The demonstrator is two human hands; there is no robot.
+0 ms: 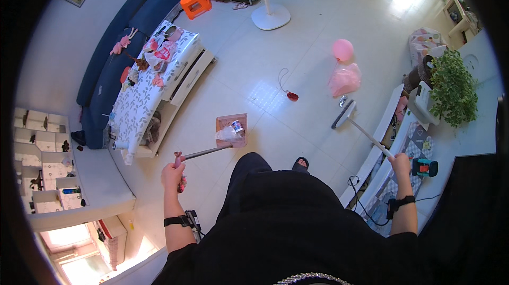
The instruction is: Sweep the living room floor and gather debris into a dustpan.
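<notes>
My left hand grips the pink end of a long-handled dustpan. Its pink pan rests on the tiled floor, holding a crumpled clear plastic bag and a small white-and-blue cup. On the other side, my right hand is closed around the pale handle of a broom. The broom's dark bristles meet the floor just below a crumpled silver wrapper. Beyond that wrapper lie a pink plastic bag and a pink balloon.
A red object with a cord lies mid-floor. To the left stand a cluttered coffee table and a blue sofa. Ahead are an orange stool and a fan base. A low TV cabinet with a leafy plant borders the right.
</notes>
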